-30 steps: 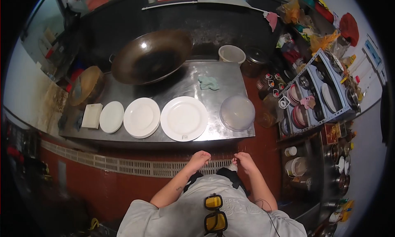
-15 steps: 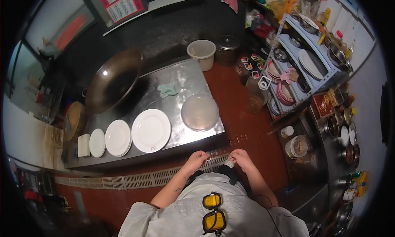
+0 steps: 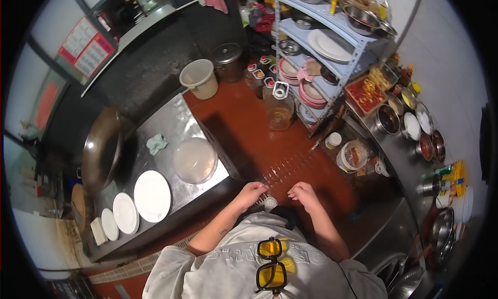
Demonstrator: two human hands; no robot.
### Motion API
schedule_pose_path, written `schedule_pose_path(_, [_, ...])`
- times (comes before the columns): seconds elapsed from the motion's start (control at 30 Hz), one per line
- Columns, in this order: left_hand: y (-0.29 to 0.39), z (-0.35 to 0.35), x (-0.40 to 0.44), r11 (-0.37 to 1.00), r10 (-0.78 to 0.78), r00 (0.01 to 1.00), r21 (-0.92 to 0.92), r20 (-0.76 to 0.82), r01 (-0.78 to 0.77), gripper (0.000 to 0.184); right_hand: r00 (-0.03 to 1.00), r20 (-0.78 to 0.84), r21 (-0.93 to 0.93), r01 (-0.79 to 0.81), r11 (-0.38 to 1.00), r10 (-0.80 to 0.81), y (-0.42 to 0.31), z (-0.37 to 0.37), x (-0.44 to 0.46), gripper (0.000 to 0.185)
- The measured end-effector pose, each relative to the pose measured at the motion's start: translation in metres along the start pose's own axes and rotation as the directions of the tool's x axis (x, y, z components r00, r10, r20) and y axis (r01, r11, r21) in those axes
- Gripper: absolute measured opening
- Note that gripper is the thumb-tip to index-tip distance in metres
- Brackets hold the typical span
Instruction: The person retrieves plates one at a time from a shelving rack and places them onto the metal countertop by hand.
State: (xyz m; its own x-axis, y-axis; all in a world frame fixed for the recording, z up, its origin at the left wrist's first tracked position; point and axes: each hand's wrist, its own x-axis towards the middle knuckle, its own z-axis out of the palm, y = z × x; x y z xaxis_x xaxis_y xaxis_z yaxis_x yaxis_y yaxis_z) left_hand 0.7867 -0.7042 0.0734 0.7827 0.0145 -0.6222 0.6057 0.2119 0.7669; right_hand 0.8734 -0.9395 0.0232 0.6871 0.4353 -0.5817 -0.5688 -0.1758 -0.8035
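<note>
My left hand is in front of my waist, over the floor near the steel table's corner, its fingers curled together; what they hold, if anything, is too small to make out. A short gap to the right, my right hand has thumb and fingers bent towards each other, also with nothing clearly visible in them. Left of the hands is the steel table, bearing a large white plate, a stack of white plates, a translucent round lid or bowl and a green cloth.
A big wok rests at the table's far left. Beyond the table stand a white bucket and a lidded pot. A blue shelf rack holds dishes. Along the right runs a counter with metal bowls.
The view has turned to the right, so the table and plates now lie further left and more of the rack and right counter shows. Both hands stay in front of my waist.
</note>
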Motion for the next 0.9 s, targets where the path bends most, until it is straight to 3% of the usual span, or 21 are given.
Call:
schedule_pose_path(0.23, [0.035, 0.032, 0.039, 0.985, -0.013, 0.997, 0.17, 0.082, -0.001, 0.017, 0.992, -0.126, 0.15, 0.019, 0.989, 0.0, -0.005, -0.039, -0.003, 0.011])
schedule_pose_path(0.47, [0.051, 0.044, 0.113, 0.988, -0.031, 0.972, 0.153, 0.232, -0.005, 0.017, 0.977, -0.213, 0.214, 0.062, 0.975, -0.015, -0.015, -0.069, 0.015, 0.011])
schedule_pose_path(0.7, [0.116, 0.064, 0.193, 0.97, -0.086, 0.935, 0.242, 0.344, 0.001, 0.014, 0.95, -0.312, 0.203, 0.095, 0.975, -0.027, -0.08, -0.099, 0.063, 0.012])
schedule_pose_path(0.77, [0.142, 0.065, 0.215, 0.974, -0.043, 0.928, 0.224, 0.369, -0.044, 0.015, 0.947, -0.321, 0.198, 0.072, 0.978, -0.005, -0.105, -0.106, 0.084, 0.011])
schedule_pose_path(0.9, [0.189, 0.057, 0.256, 0.979, 0.028, 0.924, 0.178, 0.381, -0.103, 0.015, 0.946, -0.304, 0.201, 0.18, 0.963, -0.113, -0.163, -0.112, 0.127, 0.015])
